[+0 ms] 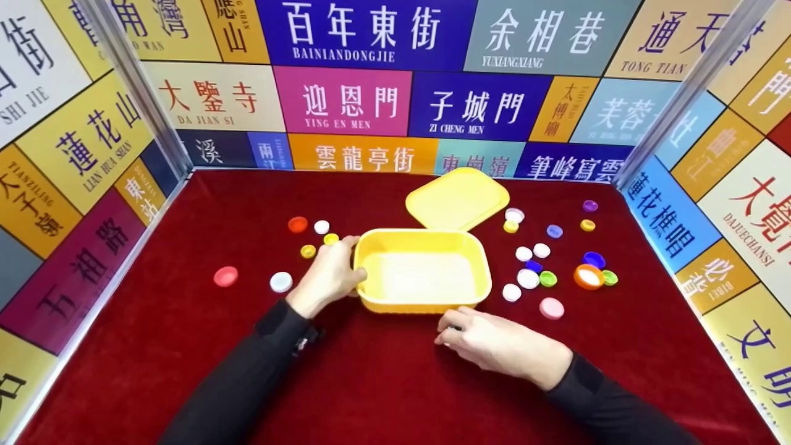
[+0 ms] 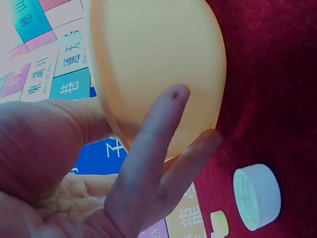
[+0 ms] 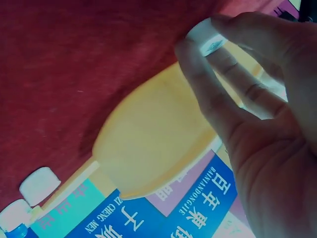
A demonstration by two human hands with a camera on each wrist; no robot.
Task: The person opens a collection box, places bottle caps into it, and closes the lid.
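Note:
A yellow plastic container (image 1: 426,306) stands uncovered on the red cloth, and nothing lies inside it. My left hand (image 1: 327,276) grips its left end, with the thumb at the rim and the fingers along the outer wall, as the left wrist view also shows. By the front right corner of the container is my right hand (image 1: 503,343). It pinches a white bottle cap (image 3: 207,37) between thumb and fingertips, which the right wrist view shows plainly; the head view hides most of this cap. The yellow lid (image 1: 457,198) lies flat behind the container.
Several loose bottle caps lie right of the container, among them an orange cap (image 1: 589,277) and a pink cap (image 1: 552,308). On the left are more, including a red cap (image 1: 297,224) and a white cap (image 1: 281,282). Printed panels (image 1: 346,102) wall the table.

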